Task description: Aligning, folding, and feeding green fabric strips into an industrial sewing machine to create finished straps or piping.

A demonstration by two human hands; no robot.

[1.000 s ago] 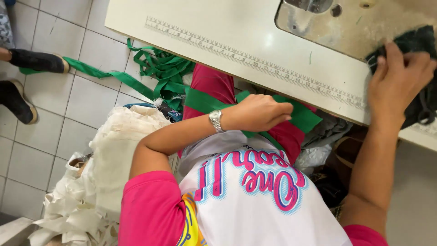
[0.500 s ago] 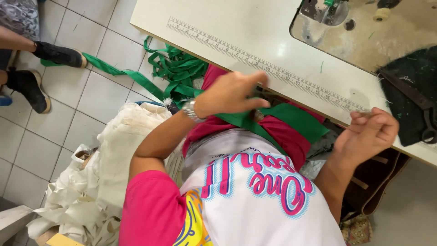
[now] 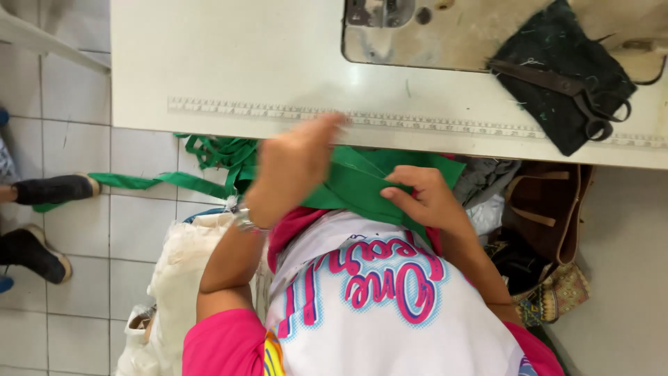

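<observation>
White floor tiles (image 3: 76, 146) fill the left of the view, where another person's black shoes (image 3: 56, 188) rest beside a trailing end of green fabric strip (image 3: 355, 184). That strip runs roughly left to right, its long axis parallel to the near edge of the pale sewing surface (image 3: 229, 63); it comes off the floor, gathers in a loose tangle under the surface edge, and flattens into a wider band across the person's lap. A cream cloth bundle (image 3: 181, 278) sits low beside the left knee.

The left hand (image 3: 292, 174), wearing a wristwatch (image 3: 243, 221), is blurred and raised over the strip near a measuring tape (image 3: 431, 124) fixed along the edge; whether its fingers grip the fabric cannot be told. The right hand (image 3: 428, 202) lies on the band, fingers curled and pinching a fold, seemingly to keep it flat and taut.

Further right, black-handled scissors (image 3: 570, 87) lie on a dark cloth pad (image 3: 550, 42) beside the sewing machine base (image 3: 431, 31), within easy reach. A brown bag (image 3: 546, 209) hangs below.
</observation>
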